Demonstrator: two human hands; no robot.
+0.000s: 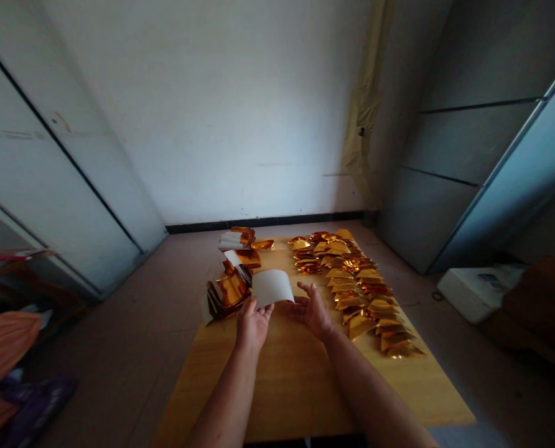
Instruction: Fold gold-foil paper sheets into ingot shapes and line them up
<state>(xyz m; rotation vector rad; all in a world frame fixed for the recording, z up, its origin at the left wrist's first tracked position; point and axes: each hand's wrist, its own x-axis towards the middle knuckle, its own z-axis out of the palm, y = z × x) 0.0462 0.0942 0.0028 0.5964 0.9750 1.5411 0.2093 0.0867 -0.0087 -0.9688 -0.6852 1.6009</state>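
A curved sheet of paper (272, 287), its pale side facing me, is held above the table at its near left corner by my left hand (254, 320). My right hand (312, 310) is by the sheet's right edge with its fingers apart; whether a fingertip touches the paper I cannot tell. Just left of the sheet lies a pile of gold foil paper (231, 289), bent and loosely stacked. To the right of my right hand, folded gold foil pieces (352, 292) sit in overlapping rows.
The wooden table (287, 386) stands before a white wall (240, 124). Farther back on it is another stack of foil sheets (237, 239). A grey cabinet (450, 162) rises at the right, near a white box (468, 292) on the floor. Pink cloth (7, 342) is at the left.
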